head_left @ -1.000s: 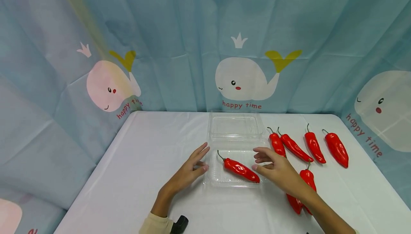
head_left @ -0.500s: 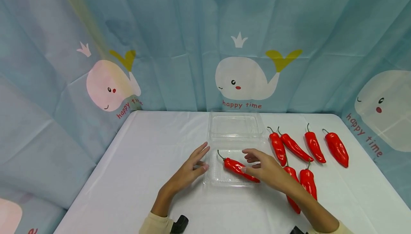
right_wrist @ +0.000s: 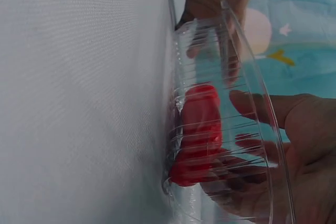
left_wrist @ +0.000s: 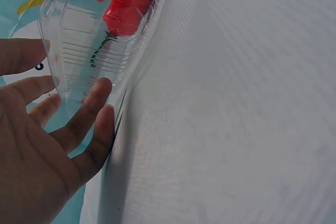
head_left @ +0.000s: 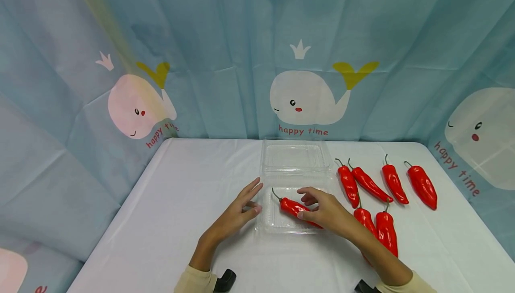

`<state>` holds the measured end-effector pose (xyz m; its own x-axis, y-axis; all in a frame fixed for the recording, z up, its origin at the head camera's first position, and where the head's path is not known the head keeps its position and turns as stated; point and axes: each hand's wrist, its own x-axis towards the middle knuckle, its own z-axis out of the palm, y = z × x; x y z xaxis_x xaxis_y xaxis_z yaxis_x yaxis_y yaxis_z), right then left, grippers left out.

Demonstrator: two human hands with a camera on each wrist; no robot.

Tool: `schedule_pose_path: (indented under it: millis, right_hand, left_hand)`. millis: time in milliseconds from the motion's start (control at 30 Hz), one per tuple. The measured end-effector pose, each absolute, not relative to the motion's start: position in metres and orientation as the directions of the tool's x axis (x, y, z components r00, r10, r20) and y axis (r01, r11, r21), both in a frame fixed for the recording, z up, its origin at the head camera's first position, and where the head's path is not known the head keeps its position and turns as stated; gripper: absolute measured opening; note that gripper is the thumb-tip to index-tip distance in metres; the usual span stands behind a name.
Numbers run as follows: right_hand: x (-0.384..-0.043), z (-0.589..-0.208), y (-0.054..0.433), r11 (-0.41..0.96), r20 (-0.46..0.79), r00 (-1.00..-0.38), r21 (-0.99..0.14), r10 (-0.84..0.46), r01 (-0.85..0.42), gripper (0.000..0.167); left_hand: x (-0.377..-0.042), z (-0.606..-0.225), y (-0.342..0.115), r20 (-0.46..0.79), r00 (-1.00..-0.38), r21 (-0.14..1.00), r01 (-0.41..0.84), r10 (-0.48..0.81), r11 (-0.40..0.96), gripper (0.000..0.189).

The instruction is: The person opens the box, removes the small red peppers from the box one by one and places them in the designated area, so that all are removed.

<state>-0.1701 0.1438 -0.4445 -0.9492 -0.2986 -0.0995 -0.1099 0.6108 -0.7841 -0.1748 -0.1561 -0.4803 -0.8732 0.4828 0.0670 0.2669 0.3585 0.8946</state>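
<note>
A red chili pepper (head_left: 290,207) with a dark curved stem lies slantwise in the base of a clear plastic clamshell box (head_left: 277,227). My right hand (head_left: 330,212) reaches over the base's right side, its relaxed fingers and thumb close about the pepper's lower half. The right wrist view has the thumb (right_wrist: 247,103) apart from the pepper (right_wrist: 200,135), with the other fingers overlapping its far end. At the opposite side my left hand (head_left: 233,221) spreads its fingers along the box's edge. In the left wrist view its fingertips (left_wrist: 102,87) meet the clear wall.
The box's lid (head_left: 295,156) lies folded back toward the curtain (head_left: 225,83). Several more red peppers (head_left: 393,183) are spread over the right part of the white tablecloth (head_left: 201,172), two of them (head_left: 387,232) near my right forearm.
My right hand has moved left, from the box's right edge to over the pepper's lower half. The left hand, the box and the pepper stay about where they were.
</note>
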Motion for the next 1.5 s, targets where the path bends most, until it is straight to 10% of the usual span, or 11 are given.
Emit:
schedule_pose_path:
  millis: [1500]
  right_hand:
    - [-0.1716, -0.4458, 0.1391, 0.674, -0.143, -0.934, -0.728, -0.329, -0.125, 0.056]
  left_hand:
    - [-0.1755, -0.4814, -0.1561, 0.061, -0.876, 0.897, 0.258, 0.478, 0.359, 0.067]
